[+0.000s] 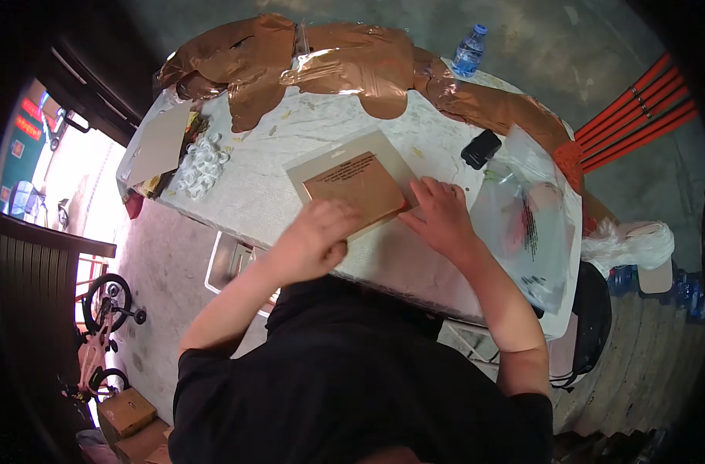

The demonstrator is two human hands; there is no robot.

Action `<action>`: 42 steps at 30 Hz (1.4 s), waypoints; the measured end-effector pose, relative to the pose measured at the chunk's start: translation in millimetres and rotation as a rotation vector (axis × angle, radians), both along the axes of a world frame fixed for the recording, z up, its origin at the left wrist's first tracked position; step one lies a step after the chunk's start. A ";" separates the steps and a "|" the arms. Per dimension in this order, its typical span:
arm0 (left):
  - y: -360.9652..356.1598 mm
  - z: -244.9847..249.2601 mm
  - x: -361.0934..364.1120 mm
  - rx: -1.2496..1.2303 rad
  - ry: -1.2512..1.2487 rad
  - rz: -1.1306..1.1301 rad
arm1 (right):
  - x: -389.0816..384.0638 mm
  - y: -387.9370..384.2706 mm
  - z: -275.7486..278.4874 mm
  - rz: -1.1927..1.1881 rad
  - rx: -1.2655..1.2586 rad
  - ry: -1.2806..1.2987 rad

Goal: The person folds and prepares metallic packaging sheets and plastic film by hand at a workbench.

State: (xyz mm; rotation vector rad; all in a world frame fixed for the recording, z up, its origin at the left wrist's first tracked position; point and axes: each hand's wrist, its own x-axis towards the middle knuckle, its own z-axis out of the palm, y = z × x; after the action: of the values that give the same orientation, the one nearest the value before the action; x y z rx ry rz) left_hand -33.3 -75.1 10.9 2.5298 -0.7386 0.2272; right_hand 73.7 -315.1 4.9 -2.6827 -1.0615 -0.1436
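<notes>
A flat brown packet (356, 185) with small dark print lies on a grey card (302, 166) at the middle of the white-covered table. My left hand (318, 236) rests over the packet's lower left edge, its fingers bent; whether they grip anything is hidden. At the lower right side of the card is my right hand (443, 216), with thumb and fingers apart, touching the card's edge near the packet's right corner. A small red spot shows at that corner.
Brown shiny foil (360, 66) stretches along the far edge, beside a water bottle (469, 52). White loops (203, 166) and a grey board (159, 147) lie left. A black case (481, 148) and clear plastic bags (523, 232) lie right. Red poles (639, 112) stand beyond.
</notes>
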 end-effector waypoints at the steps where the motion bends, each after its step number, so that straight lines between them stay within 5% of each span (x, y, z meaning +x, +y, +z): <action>1: -11.3 -2.7 -4.9 -0.003 -0.002 0.000 | 1.7 0.1 4.4 0.088 0.068 -0.035; 5: -45.3 -12.1 -19.3 0.027 -0.118 0.001 | -2.9 6.4 4.8 0.334 0.090 0.022; 20: -37.9 -25.3 -16.6 0.031 -0.183 -0.053 | 0.5 26.7 -13.3 0.538 -0.092 -0.286; 35: -37.3 -25.3 -23.9 0.070 -0.132 0.017 | -7.4 7.5 -29.3 0.296 0.186 -0.264; 42: -36.2 -22.4 -22.7 0.079 -0.118 0.012 | -5.0 6.2 -29.0 0.273 0.076 -0.257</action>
State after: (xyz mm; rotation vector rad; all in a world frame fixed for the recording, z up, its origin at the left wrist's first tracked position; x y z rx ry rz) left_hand -56.0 -111.3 -11.5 2.6144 -0.7926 0.3613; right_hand 68.7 -308.9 -24.1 -2.4681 -1.4536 -0.4760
